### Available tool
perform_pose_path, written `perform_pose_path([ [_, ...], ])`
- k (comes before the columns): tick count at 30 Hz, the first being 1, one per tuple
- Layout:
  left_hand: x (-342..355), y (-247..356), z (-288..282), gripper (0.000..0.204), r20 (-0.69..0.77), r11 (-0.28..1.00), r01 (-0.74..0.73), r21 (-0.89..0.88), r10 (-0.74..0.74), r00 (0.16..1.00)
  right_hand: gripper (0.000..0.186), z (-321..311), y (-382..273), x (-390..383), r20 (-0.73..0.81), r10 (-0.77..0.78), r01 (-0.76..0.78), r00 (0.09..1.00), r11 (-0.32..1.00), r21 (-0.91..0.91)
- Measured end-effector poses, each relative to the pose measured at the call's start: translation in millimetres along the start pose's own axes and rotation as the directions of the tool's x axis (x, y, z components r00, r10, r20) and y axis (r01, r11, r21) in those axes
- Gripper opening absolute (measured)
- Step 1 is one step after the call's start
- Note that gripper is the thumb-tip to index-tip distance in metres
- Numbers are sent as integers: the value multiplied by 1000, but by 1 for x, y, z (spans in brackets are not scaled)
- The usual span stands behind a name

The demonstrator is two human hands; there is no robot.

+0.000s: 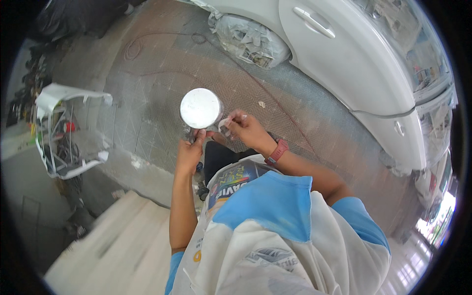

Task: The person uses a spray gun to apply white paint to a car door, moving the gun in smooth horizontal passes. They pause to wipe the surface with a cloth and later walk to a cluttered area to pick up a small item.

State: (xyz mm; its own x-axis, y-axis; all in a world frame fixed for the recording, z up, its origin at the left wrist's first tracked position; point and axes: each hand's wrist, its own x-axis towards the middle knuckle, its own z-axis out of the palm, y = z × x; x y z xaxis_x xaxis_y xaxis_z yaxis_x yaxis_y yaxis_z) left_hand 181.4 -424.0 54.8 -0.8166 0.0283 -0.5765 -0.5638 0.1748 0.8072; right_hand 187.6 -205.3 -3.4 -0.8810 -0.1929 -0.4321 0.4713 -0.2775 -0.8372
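In front of me my left hand [191, 150] grips what looks like a paint spray gun from below. Its round cup [200, 108] has a white top and a greyish side, and hides most of the gun's body. My thumb lies up against the cup's near rim. Just to the right, my right hand [243, 130] is closed, its fingertips pinching a small off-white piece [223, 125] that could be tape or cloth. That piece is close beside the cup; whether they touch I cannot tell.
A car body [344, 64] in white stands at the right, its wheel [250, 39] wrapped in plastic and paper. A thin reddish hose [265, 91] runs across the floor. At the left a white bumper-like part [73, 93] rests on a metal stand. A pale board [123, 236] lies at lower left.
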Motion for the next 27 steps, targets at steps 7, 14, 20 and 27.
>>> perform_pose_path([
  [7, 110, 62, -105, 25, 135, 992, -11, 130, -7, 991, 19, 91, -39, 109, 89, 160, -162, 983, 987, 16],
  [14, 214, 123, -127, 27, 178, 977, -59, 202, 23, 984, 26, 111, -60, 210, -83, 113, -106, 990, 991, 87],
  [20, 308, 176, -124, 32, 214, 958, -105, 265, 48, 976, 29, 99, -97, 291, -157, 60, -11, 986, 955, 295],
  [27, 389, 222, -118, 35, 278, 963, -122, 240, 52, 959, 25, 84, -112, 363, -282, 75, 69, 957, 881, 468],
])
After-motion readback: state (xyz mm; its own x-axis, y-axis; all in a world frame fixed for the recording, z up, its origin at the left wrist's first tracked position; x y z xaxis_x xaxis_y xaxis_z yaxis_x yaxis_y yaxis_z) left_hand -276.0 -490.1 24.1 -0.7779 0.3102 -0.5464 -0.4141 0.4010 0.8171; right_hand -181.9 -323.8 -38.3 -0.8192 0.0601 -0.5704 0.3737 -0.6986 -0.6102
